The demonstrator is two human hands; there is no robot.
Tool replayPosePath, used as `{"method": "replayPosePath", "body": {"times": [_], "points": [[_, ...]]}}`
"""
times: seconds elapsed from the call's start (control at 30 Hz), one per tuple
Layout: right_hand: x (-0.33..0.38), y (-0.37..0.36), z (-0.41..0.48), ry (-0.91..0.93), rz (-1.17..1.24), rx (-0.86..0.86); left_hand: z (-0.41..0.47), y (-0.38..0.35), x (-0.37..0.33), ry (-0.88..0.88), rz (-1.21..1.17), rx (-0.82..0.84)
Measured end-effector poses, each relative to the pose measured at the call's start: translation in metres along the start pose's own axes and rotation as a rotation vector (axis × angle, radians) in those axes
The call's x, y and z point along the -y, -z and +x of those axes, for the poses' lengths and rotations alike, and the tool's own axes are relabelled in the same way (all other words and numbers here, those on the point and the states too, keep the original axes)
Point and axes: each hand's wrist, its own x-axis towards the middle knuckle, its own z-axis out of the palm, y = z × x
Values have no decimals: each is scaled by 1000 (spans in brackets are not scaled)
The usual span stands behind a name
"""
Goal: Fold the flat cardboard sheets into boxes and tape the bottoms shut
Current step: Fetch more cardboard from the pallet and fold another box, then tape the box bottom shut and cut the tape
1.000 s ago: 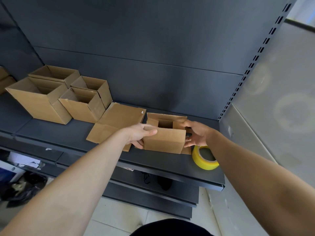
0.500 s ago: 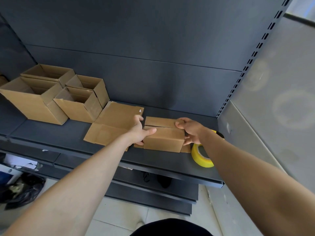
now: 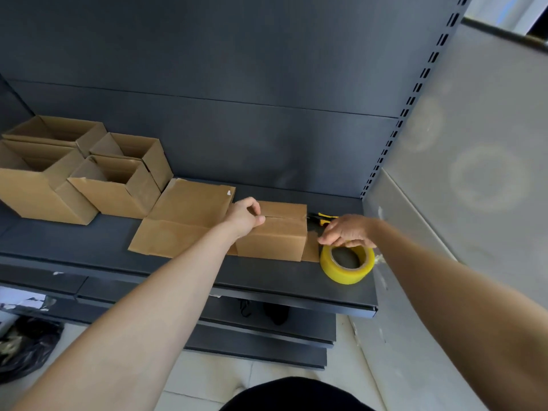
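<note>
A small cardboard box (image 3: 275,238) sits on the dark shelf (image 3: 267,280) with its two flaps folded shut on top. My left hand (image 3: 244,216) holds the box's top left corner, fingers curled on the flaps and thumb across the seam. To the right, my right hand (image 3: 347,231) comes down on a yellow tape roll (image 3: 344,272), with its fingers curled over the roll's far rim. A flat cardboard sheet (image 3: 184,221) lies left of the box, partly under my left wrist.
Several open folded boxes (image 3: 115,194) stand at the shelf's left. A yellow and black utility knife (image 3: 323,218) lies behind the box, near my right hand. A grey wall (image 3: 459,203) closes the right side. A black bag (image 3: 26,348) lies on the floor at left.
The box's flaps went from open to folded shut. My right hand left the box and moved right onto the tape roll. My left hand stayed on the box's left corner.
</note>
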Motion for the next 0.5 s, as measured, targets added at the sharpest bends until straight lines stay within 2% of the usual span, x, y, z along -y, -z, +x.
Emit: {"method": "replayPosePath", "body": {"times": [0.13,0.23,0.4,0.5], "points": [[-20,-9,-8,-105,-626,112,-2,-4,0,-18,-12,-15],[-28,-26,-6,-80,-829,41,-3,-4,-2,-18,3,-24],[-12,-19,-27,-34,-855,-75,-3,-4,-12,29,23,-51],[9,12,-50,27,-691,-179,-3,-5,-15,51,36,-65]]}}
